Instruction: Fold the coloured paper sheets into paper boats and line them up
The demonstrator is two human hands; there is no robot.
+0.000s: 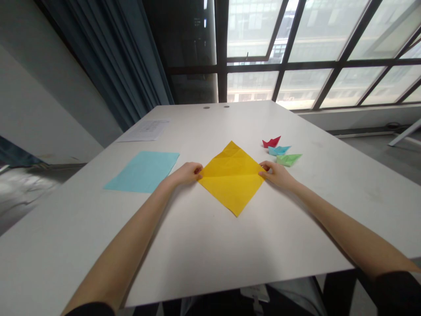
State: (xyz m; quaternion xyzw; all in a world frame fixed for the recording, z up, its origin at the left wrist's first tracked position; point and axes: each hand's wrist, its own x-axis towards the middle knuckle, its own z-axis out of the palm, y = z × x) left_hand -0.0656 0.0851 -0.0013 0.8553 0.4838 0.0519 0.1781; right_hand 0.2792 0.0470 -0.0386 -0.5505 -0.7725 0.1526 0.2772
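A yellow square of paper [233, 180], turned like a diamond, is stretched between my hands above the white table. A crease runs across it from side to side, and fainter folds mark its upper half. My left hand [188, 172] pinches the left corner between thumb and fingers. At the opposite corner my right hand [276, 174] grips the paper the same way. Just beyond my right hand stand three small folded paper boats: a red boat [272, 142], a light blue boat [279, 150] and a green boat [288, 159].
Light blue paper [143, 171] lies flat left of my left hand. Farther back on the left is a white printed sheet [144, 131]. The white table [210, 254] reaches toward the windows, with two round dark spots near its far edge. A blue curtain [108, 52] hangs at left.
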